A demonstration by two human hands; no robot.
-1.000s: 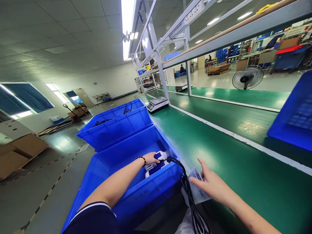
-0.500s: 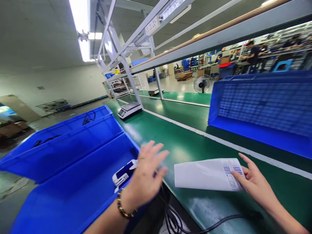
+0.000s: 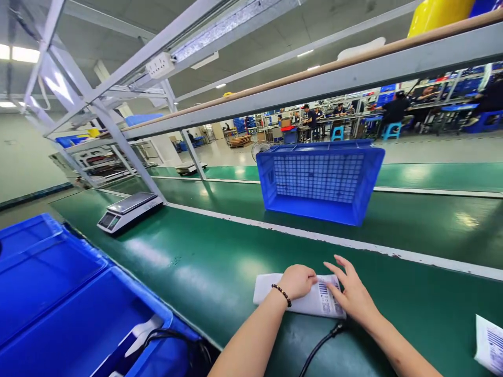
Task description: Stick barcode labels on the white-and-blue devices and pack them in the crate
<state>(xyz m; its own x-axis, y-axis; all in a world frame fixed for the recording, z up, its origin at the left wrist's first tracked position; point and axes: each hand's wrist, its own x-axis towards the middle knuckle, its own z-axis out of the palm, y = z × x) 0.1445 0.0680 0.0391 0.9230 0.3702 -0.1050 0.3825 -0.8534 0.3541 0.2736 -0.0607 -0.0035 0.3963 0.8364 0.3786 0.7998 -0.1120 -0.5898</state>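
- Where the green desk [image 3: 220, 256] ends at left: blue bin [image 3: 78, 311], 9 o'clock from the white packet [image 3: 310, 306]; blue-and-white item [image 3: 137, 337] inside.
- Scale [image 3: 129, 212]: 10 o'clock.
- Left hand [image 3: 296, 283]: atop packet, fingers curled; cannot tell if gripping.
- Packet: flat on desk.
- Black cable [image 3: 334, 331]: 5 o'clock, just beside packet.
- Blue crate [image 3: 320, 180]: 12 o'clock, on its side.
- Right hand [image 3: 356, 293]: packet's 3 o'clock end, fingers spread.

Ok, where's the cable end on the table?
In the head view, the cable end lies low, right of centre, just below the bag under the left hand.
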